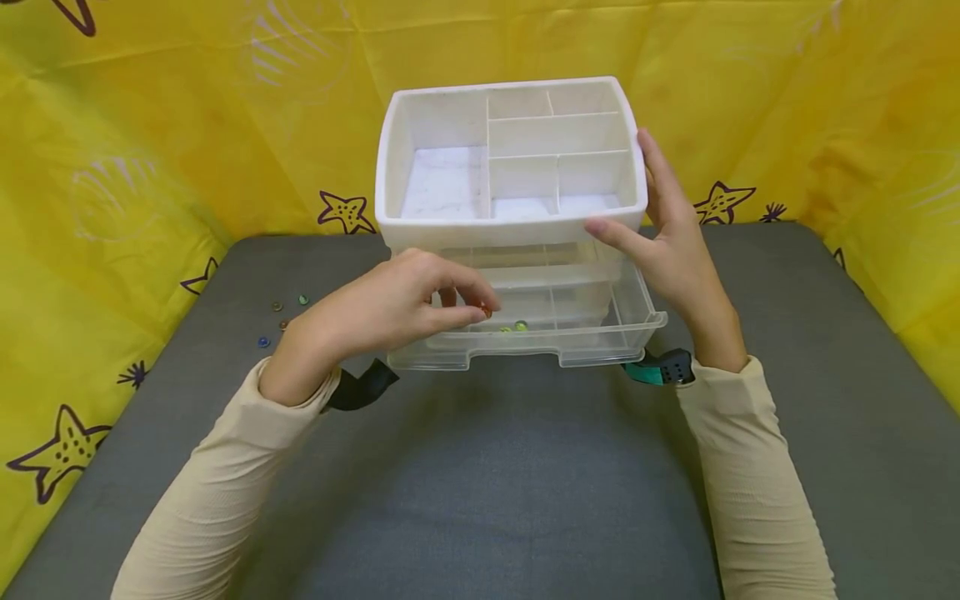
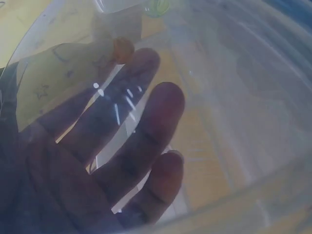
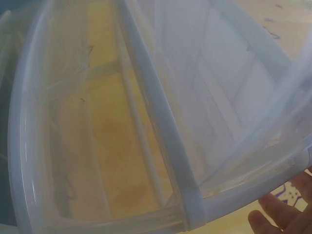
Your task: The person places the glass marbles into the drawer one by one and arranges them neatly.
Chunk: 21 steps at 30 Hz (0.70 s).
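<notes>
My left hand (image 1: 390, 304) pinches an orange marble (image 1: 487, 311) between thumb and fingertips, above the pulled-out clear drawer (image 1: 517, 342). The left wrist view shows the orange marble (image 2: 123, 50) at the fingertips, seen through the clear plastic. Two yellow-green marbles (image 1: 521, 326) lie in the drawer, close to its front. My right hand (image 1: 671, 242) grips the right side of the small drawer organizer, thumb on the front of its white top tray (image 1: 480, 234) and fingers along the side. In the right wrist view, its fingertips (image 3: 278, 210) show beside the plastic edge.
Several marbles, including a blue one (image 1: 263, 342) and a green one (image 1: 303, 299), lie on the grey table (image 1: 517, 492) left of the organizer. The top tray is divided into compartments. A yellow patterned cloth (image 1: 225, 108) hangs behind.
</notes>
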Available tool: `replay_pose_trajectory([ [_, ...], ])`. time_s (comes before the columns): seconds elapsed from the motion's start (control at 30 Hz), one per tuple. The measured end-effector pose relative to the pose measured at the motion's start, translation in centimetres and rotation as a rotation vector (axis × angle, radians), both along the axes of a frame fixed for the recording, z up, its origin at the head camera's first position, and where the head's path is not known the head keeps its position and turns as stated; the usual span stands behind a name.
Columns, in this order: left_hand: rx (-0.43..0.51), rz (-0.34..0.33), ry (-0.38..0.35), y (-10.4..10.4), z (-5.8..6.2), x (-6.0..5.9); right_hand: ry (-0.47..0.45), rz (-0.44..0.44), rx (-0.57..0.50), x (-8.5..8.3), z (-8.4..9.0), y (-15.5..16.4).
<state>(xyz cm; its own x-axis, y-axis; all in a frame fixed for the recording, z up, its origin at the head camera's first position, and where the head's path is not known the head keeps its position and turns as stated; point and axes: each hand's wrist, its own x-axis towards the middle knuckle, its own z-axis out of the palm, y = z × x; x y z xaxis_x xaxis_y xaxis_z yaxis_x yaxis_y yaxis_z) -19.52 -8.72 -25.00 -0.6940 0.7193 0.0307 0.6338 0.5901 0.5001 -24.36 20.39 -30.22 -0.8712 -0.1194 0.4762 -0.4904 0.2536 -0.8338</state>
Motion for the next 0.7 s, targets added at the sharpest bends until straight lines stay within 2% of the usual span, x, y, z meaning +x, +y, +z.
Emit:
replay_pose_trajectory([
  [0.2, -0.054, 0.015, -0.027, 0.14, 0.25, -0.01, -0.004, 0.000, 0.003, 0.00, 0.02, 0.04],
  [0.43, -0.065, 0.016, -0.033, 0.11, 0.28, -0.12, -0.006, -0.008, 0.013, -0.02, 0.11, 0.07],
  [0.57, -0.033, 0.009, -0.013, 0.01, 0.10, -0.11, -0.004, -0.008, 0.009, -0.02, 0.04, 0.11],
  [0.7, 0.048, 0.012, 0.046, -0.36, -0.24, 0.10, -0.011, -0.007, 0.009, -0.02, 0.02, 0.04],
])
